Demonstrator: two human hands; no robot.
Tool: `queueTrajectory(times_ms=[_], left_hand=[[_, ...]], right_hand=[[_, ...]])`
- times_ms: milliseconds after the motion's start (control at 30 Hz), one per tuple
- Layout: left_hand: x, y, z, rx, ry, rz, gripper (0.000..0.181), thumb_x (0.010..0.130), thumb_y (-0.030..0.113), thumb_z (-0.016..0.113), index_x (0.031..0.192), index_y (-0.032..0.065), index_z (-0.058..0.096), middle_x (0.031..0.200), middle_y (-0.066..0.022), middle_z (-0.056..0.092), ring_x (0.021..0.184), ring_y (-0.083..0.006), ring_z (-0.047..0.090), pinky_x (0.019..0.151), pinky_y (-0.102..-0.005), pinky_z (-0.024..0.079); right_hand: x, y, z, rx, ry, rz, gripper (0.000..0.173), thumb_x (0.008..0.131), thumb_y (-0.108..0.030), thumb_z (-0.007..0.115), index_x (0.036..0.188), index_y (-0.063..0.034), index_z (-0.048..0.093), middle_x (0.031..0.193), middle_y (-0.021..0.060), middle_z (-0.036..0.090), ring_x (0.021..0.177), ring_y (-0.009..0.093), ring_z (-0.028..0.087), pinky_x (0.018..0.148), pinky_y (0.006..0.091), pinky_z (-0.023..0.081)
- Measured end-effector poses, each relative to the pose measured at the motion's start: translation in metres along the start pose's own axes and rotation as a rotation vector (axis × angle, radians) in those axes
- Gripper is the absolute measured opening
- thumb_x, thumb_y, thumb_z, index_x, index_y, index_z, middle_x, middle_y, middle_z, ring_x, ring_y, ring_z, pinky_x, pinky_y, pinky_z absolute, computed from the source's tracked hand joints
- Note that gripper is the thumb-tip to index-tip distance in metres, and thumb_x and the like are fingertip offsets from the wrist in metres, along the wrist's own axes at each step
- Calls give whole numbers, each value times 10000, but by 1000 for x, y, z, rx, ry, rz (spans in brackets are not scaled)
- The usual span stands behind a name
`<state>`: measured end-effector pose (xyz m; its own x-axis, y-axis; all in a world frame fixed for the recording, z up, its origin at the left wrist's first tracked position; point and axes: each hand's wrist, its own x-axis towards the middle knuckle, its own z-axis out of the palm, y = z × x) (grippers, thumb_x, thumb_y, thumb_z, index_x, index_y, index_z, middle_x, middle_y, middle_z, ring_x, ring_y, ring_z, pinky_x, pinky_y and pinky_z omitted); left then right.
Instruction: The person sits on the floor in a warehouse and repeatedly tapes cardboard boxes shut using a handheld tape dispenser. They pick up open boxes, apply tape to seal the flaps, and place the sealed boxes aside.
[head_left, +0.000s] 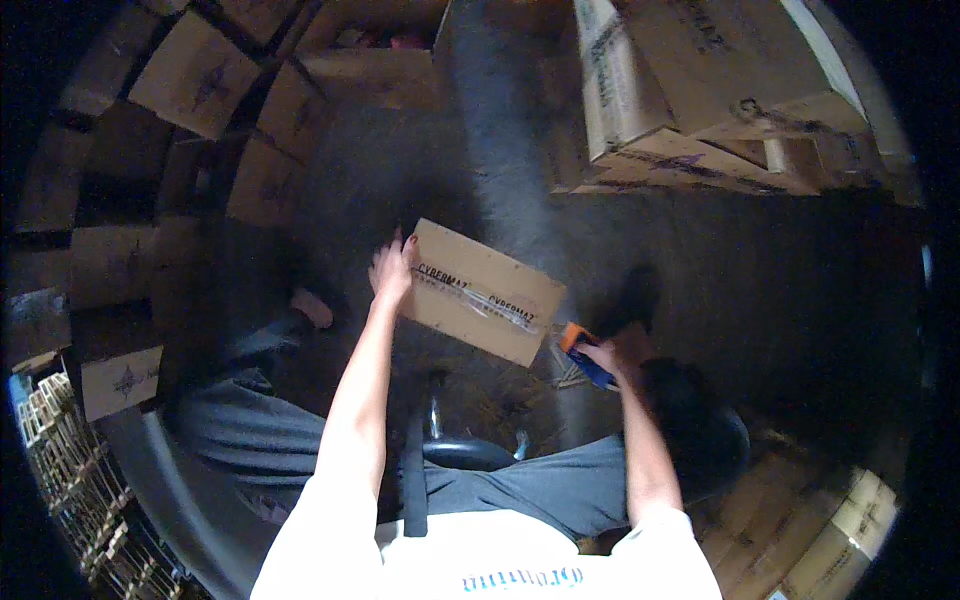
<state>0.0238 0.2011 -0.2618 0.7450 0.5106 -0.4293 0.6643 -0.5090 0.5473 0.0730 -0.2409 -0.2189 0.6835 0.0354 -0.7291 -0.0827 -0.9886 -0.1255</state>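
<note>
A small cardboard box (472, 311) is held out before me, tilted, its printed face toward the camera. That face bears black writing, and a shiny strip that looks like clear tape runs along its middle. My left hand (393, 268) grips the box by its left end, fingers around the far edge. In my right hand (609, 358) is an orange-and-blue handheld tool (588, 363), just off the box's lower right corner. Its exact kind is too blurred to tell. Whether the tool touches the box cannot be made out.
Cardboard cartons (196, 75) are stacked along the left. Large cartons (720, 75) stand at the upper right, and an open carton (371, 71) at the top. More boxes (825, 547) lie lower right. A dark round seat (469, 452) shows beneath me over the dark floor (375, 165).
</note>
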Motion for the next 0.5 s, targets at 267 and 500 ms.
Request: queueTrajectory(times_ms=[267, 500], left_hand=[[-84, -34, 4, -526, -30, -206, 650, 986, 546, 307, 1315, 12, 478, 1265, -167, 562, 1180, -264, 512, 992, -359, 375], [-155, -46, 2, -1115, -242, -756, 589, 959, 458, 493, 1362, 37, 402, 1274, -121, 520, 1150, -240, 494, 1010, -409, 363]], right_hand=[[13, -85, 66, 694, 342, 30, 514, 848, -464, 570, 1046, 1, 660, 1063, 195, 666, 1047, 312, 621, 837, 403, 491], [-42, -103, -27, 973, 661, -113, 556, 822, -523, 659, 962, 15, 642, 904, 142, 661, 829, 234, 646, 731, 339, 481]])
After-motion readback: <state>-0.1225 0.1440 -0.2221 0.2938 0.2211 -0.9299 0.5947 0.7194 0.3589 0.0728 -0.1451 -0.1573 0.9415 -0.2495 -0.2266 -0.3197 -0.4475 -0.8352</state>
